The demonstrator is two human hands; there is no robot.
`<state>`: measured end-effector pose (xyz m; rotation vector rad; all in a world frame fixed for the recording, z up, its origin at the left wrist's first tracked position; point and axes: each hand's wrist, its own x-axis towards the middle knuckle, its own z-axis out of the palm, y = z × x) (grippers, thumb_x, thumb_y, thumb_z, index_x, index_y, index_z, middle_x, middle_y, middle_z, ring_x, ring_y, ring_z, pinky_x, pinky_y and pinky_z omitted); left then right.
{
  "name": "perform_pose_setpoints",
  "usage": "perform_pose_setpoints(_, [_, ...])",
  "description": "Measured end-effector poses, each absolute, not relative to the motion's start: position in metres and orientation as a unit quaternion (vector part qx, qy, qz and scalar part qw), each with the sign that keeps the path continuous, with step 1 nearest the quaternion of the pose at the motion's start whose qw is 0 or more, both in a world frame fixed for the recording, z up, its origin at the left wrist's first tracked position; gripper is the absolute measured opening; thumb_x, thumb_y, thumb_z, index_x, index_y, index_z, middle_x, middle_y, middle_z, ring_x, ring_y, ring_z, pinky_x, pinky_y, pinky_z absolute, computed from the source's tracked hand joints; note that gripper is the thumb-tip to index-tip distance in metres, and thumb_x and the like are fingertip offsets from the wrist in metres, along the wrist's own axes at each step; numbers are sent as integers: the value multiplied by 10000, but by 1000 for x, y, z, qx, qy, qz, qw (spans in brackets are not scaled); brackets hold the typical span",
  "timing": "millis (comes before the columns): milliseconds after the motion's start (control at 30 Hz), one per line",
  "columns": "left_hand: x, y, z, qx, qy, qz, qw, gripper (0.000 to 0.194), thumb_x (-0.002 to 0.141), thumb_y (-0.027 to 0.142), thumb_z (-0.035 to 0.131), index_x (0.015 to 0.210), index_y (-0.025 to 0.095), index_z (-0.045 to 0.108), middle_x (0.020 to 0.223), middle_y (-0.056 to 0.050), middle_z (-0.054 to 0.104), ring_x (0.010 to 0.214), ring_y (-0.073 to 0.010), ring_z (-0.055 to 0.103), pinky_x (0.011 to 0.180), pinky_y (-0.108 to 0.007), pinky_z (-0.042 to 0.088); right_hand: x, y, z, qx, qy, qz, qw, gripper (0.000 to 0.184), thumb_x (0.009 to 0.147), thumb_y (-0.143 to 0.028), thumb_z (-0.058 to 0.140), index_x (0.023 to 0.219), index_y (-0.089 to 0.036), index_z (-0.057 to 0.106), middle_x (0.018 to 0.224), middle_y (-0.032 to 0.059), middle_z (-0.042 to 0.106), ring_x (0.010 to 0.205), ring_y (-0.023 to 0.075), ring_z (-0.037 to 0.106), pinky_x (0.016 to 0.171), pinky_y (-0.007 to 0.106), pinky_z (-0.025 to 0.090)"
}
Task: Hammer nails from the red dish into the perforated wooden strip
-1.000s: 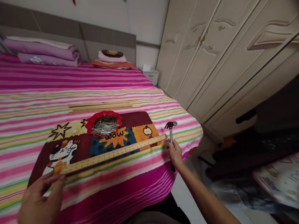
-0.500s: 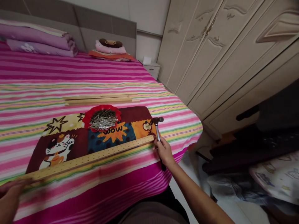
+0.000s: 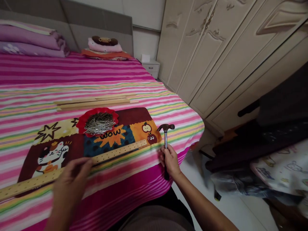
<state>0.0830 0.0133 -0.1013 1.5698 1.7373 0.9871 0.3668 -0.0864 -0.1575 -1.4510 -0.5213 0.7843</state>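
My right hand (image 3: 170, 160) is wrapped round the handle of a claw hammer (image 3: 165, 138), held upright with its dark head on top. A long wooden strip (image 3: 120, 151) dotted with small holes or marks lies along the near edge of a patterned mat (image 3: 134, 115). My left hand (image 3: 72, 179), somewhat blurred, hovers over the middle of the strip with its fingers loosely bent and apart; I cannot tell whether it touches the wood. Beyond it, a red scalloped bowl (image 3: 81, 121) full of nails (image 3: 99, 123) stands on the mat.
Several plain wooden strips (image 3: 96, 103) lie behind the bowl on the striped bedspread (image 3: 154, 96). Folded purple bedding (image 3: 29, 40) and a small pile of pillows (image 3: 104, 48) rest by the headboard. A wardrobe (image 3: 204, 48) stands to the right, with clothes (image 3: 276, 128) nearby.
My left hand has left the strip's left end and moved right, over its middle. My right hand has come off the strip's right end, keeping the hammer, which now stands more upright.
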Motion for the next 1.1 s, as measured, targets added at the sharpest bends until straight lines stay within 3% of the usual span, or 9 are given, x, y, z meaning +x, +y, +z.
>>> perform_pose_setpoints(133, [180,12,-105,549,528,391,518,380,567,501,685,784,193,635,723,-8,665,720,-169,613,689,-268,485,378,-99,-156,-628,-203,375,651,158,782,-360,482,719,-225,431,543,-97,444,313,41,292,245,145,227])
perform_pose_setpoints(267, [235,21,-117,513,486,397,586,365,537,449,715,749,171,612,688,-3,638,672,-130,584,675,-240,467,387,-112,-154,-624,-201,391,645,165,783,-349,514,706,-209,472,511,-93,427,342,43,313,298,149,238])
perform_pose_setpoints(533, [272,35,-143,539,493,378,568,317,591,421,697,766,165,632,696,3,627,654,-107,543,608,-206,413,402,-125,-160,-639,-224,398,620,197,786,-339,533,656,-198,488,538,-68,444,423,64,351,376,179,257])
perform_pose_setpoints(1100, [279,29,-142,616,522,356,471,237,688,417,630,771,197,650,690,23,622,651,-99,528,619,-194,417,397,-125,-148,-638,-298,417,575,228,852,-337,482,669,-203,499,564,-59,441,503,97,388,474,216,308])
